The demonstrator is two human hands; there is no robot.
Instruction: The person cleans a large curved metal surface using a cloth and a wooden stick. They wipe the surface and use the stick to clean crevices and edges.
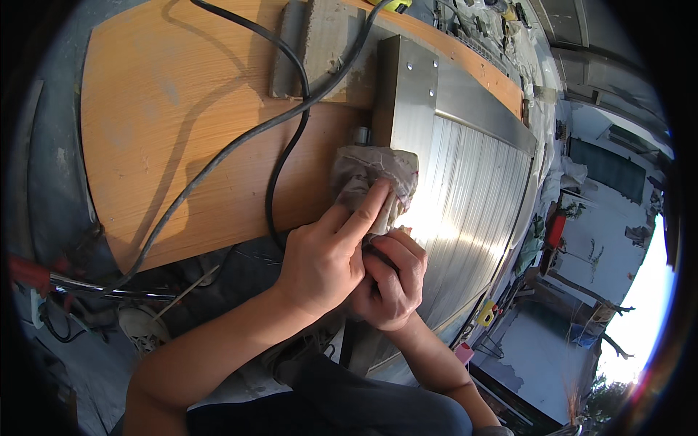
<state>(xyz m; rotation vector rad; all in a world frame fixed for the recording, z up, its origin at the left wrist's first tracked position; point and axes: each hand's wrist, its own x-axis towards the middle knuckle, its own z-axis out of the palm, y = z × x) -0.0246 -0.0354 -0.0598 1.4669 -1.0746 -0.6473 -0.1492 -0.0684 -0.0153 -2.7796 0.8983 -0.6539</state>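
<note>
A crumpled, stained grey cloth rag [376, 169] lies over the edge of a stainless-steel panel [406, 98] with rivets near its upper corner. My left hand [327, 256] has its index finger stretched out, pressing on the rag. Right beside it, my right hand [395, 278] is closed around the rag's lower, bunched end. Ribbed, shiny metal [469, 201] spreads to the right of the rag. What lies under the cloth is hidden.
A wood-grain board [218, 120] carries black cables [229, 144] that cross it left of my hands. Blocks [332, 54] stand at the top beside the panel. A red-handled metal tube [109, 289] and a shoe [143, 327] are at lower left.
</note>
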